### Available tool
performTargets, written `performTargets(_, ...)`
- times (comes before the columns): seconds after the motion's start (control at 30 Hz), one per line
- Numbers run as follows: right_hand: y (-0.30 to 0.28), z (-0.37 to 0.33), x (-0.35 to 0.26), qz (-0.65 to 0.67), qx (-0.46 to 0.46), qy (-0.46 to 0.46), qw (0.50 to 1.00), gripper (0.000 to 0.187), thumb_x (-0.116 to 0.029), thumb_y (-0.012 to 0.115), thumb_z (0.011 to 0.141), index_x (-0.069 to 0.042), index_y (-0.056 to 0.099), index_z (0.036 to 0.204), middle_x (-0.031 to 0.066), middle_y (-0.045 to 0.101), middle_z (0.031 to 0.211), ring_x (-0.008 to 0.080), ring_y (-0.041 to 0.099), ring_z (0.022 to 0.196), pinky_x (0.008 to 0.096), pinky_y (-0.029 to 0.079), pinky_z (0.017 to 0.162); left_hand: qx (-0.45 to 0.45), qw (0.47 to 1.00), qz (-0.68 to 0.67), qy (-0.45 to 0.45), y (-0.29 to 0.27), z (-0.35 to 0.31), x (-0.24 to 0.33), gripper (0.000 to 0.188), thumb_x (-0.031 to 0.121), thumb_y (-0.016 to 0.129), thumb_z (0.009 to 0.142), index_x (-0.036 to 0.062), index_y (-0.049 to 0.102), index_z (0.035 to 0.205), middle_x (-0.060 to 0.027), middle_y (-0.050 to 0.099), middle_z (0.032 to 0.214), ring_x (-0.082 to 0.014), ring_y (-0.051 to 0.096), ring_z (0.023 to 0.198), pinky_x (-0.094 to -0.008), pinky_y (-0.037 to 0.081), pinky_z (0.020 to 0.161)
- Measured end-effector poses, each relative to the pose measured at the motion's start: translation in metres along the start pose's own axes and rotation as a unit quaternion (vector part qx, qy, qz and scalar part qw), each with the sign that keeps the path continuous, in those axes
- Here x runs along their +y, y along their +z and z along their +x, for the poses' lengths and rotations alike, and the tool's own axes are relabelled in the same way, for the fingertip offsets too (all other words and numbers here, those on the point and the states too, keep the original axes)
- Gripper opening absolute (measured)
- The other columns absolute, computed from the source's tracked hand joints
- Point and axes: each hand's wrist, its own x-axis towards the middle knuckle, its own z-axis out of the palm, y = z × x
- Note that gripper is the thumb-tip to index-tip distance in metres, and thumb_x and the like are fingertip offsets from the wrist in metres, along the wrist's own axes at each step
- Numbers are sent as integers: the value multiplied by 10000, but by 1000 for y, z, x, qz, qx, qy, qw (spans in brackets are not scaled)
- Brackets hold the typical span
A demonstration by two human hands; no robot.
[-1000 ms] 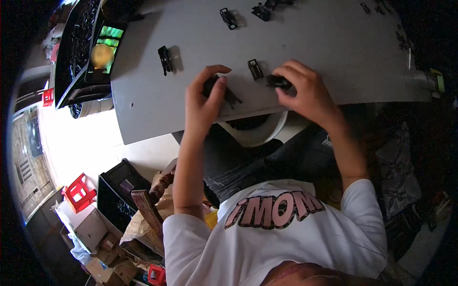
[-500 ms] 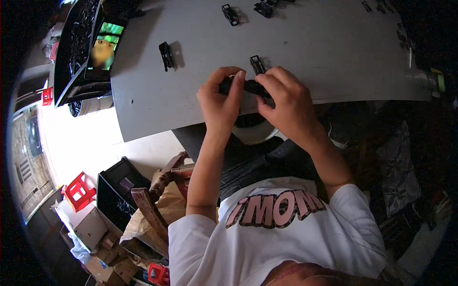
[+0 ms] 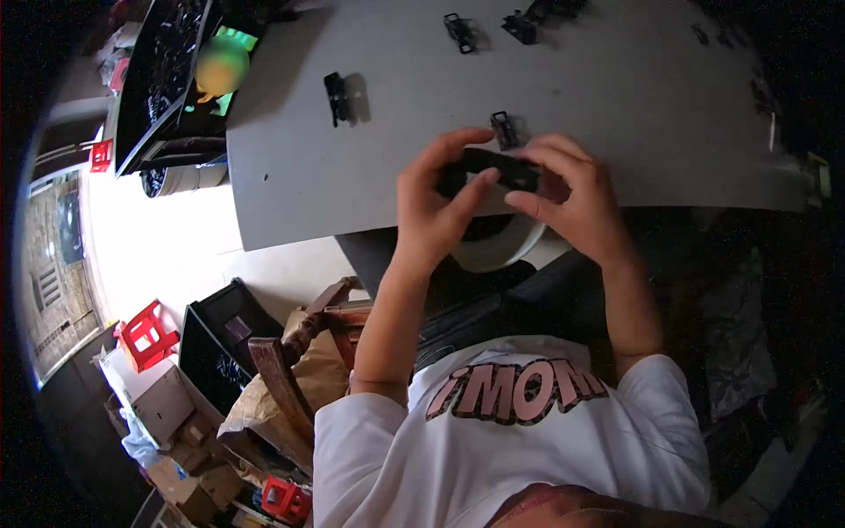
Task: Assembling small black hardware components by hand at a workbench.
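Between my two hands, over the table's near edge, is a black plastic part (image 3: 499,164), long and narrow. My left hand (image 3: 431,201) grips its left end between thumb and fingers. At the other end, my right hand (image 3: 581,195) closes on it with thumb and fingertips. The fingers hide both ends, so its exact kind cannot be told. Just beyond the right fingers lies a small black frame-like part (image 3: 504,130) on the grey table (image 3: 422,97). Another small black part (image 3: 336,99) lies farther left.
More black parts (image 3: 459,33) lie at the table's far side. A lit screen (image 3: 220,75) leans by a black bin (image 3: 145,97) at the left. Below the table edge is a white bucket (image 3: 521,249). A wooden chair (image 3: 290,387) and black crate (image 3: 233,321) stand lower left.
The view has shifted, so the table and its parts appear farther right. Both hands still hold the black part, which now shows more between them.
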Motion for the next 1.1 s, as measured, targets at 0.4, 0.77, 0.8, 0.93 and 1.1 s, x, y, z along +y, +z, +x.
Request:
performTargets(0.4,-27,115,78,-119,144,-124,974,161,-165,640,841,-81,627,978,31,573,956,138,578,749,260,479,644,39,889,-448,-87,-45,-9,-15,163,152,494,891,75,518,1032,-34,542,851,-109,446,630,-220,396,578)
performTargets(0.77,-25,100,95,5,208,-66,976,206,-103,670,813,-65,604,1004,47,567,895,151,574,740,284,483,676,179,983,48,10,-116,24,-2,147,87,589,833,40,530,960,-61,551,830,-162,527,689,-279,434,606)
performTargets(0.8,-20,89,84,226,205,-25,952,234,-90,676,806,-58,609,1029,52,568,864,130,563,730,269,477,668,195,960,197,32,-123,38,-11,171,129,610,834,44,542,966,-73,552,828,-175,521,675,-288,434,602)
performTargets(0.93,-19,48,88,26,171,-2,985,286,-80,676,801,-53,607,1077,50,559,877,118,543,729,250,468,660,217,798,555,87,-107,76,-6,332,275,636,822,77,568,1079,-124,583,914,-296,591,767,-385,475,672)
performTargets(1.1,-14,25,75,-197,133,-8,971,308,-91,678,784,-25,594,1073,81,580,933,195,581,799,292,479,686,123,804,579,61,-113,89,-14,348,221,589,831,85,567,1151,-138,590,969,-318,605,838,-410,483,715)
